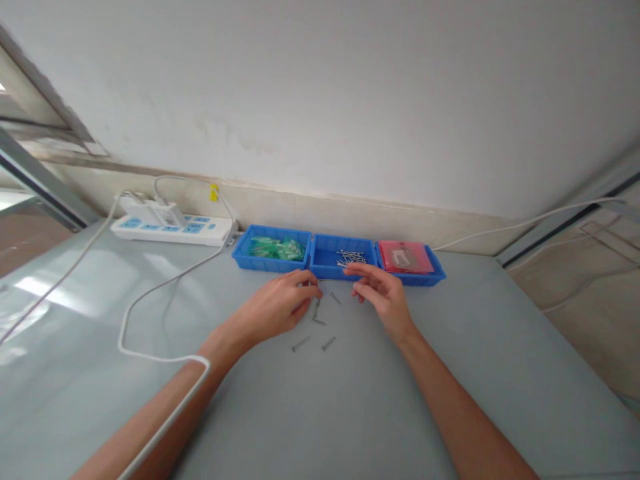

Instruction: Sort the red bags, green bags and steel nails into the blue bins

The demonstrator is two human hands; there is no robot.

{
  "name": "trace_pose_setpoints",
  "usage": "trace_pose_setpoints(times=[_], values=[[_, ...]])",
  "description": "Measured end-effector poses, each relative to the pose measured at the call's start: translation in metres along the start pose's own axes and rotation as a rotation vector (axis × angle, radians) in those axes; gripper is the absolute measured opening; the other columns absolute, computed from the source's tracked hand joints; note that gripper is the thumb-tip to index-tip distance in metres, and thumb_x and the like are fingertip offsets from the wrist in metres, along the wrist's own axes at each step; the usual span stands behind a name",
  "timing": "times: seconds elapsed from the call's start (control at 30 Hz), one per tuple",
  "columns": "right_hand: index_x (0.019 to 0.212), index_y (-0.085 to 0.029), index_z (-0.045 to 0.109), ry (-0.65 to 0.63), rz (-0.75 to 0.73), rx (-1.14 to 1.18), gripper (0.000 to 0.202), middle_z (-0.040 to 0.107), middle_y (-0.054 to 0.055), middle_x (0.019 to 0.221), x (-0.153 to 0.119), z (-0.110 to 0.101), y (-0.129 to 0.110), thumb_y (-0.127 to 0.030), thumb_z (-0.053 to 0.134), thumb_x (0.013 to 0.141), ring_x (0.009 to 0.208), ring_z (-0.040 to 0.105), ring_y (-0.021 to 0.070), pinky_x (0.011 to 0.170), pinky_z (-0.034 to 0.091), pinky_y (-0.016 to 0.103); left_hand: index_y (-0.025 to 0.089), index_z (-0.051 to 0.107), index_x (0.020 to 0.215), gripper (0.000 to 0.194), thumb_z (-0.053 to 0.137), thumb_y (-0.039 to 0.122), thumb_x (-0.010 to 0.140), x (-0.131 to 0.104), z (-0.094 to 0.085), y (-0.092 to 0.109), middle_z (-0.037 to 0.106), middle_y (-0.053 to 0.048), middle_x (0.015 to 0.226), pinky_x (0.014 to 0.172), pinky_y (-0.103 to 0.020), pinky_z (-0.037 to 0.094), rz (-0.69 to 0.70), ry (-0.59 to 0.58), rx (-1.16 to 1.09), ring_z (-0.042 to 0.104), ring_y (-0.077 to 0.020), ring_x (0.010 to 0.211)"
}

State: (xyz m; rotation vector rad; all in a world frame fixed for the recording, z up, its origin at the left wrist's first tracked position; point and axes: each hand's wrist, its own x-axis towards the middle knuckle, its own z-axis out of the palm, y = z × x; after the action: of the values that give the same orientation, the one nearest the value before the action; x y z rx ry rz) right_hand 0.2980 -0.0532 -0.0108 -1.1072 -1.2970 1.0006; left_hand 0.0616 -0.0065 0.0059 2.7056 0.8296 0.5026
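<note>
My left hand (293, 298) is over the table just in front of the blue trays, its fingers drawn together at the end of a metal screw (317, 308). Close below lies another screw (319, 323). My right hand (383, 295) is open, thumb and fingers apart, in front of the middle blue tray (325, 272); its fingertips partly cover that tray's near edge. Inside the tray is a pile of screws (353, 257). A loose screw (335, 299) lies between my hands. Nearer to me are two more, a left screw (301, 344) and a right screw (329, 343).
The left blue tray (240, 256) holds green plastic pieces (277, 248). The right blue tray (437, 275) holds red flat packets (406, 257). A white power strip (173, 230) stands at the back left. Its white cable (150, 291) crosses the table and passes over my left forearm.
</note>
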Motion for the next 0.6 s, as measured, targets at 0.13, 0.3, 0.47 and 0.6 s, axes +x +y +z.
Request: trace_pose_setpoints(times=[0.13,0.3,0.47,0.6], values=[[0.141,-0.032,0.056,0.036,-0.028,-0.026,0.061,0.063,0.009,0.142,-0.0001,-0.0009,0.0011,-0.023,0.068,0.082,0.08,0.066,0.0158,0.064,0.053,0.031,0.02,0.074,0.108,0.03,0.049,0.01,0.095,0.0014,0.0047,-0.0053,0.068,-0.01,0.114,0.09,-0.031,0.054,-0.001,-0.041,0.022,0.068,-0.0206,0.097],[0.145,-0.035,0.049,0.023,-0.051,-0.072,0.065,0.062,0.008,0.14,-0.0023,0.0006,0.004,-0.021,0.067,0.084,0.083,0.068,0.0177,0.07,0.055,0.034,0.018,0.07,0.098,0.021,0.05,0.014,0.097,0.0034,0.004,-0.0059,0.067,-0.009,0.103,0.083,-0.03,0.053,-0.064,-0.046,0.017,0.065,-0.0203,0.09],[0.14,-0.033,0.052,0.01,-0.059,-0.062,0.059,0.065,0.009,0.133,-0.0035,0.0028,0.0035,-0.021,0.067,0.084,0.078,0.068,0.0161,0.069,0.055,0.033,0.017,0.064,0.093,0.019,0.046,0.014,0.097,0.0034,0.007,-0.0088,0.066,-0.008,0.098,0.081,-0.032,0.053,-0.128,-0.027,-0.011,0.063,-0.0201,0.086],[0.127,-0.029,0.061,0.001,-0.074,-0.089,0.043,0.071,0.007,0.116,-0.004,0.0038,0.0027,-0.021,0.066,0.085,0.072,0.066,0.0153,0.07,0.055,0.034,0.018,0.062,0.102,0.02,0.042,0.02,0.101,0.003,0.0082,-0.0088,0.067,-0.007,0.097,0.08,-0.032,0.052,-0.136,0.03,-0.071,0.065,-0.0201,0.087]])
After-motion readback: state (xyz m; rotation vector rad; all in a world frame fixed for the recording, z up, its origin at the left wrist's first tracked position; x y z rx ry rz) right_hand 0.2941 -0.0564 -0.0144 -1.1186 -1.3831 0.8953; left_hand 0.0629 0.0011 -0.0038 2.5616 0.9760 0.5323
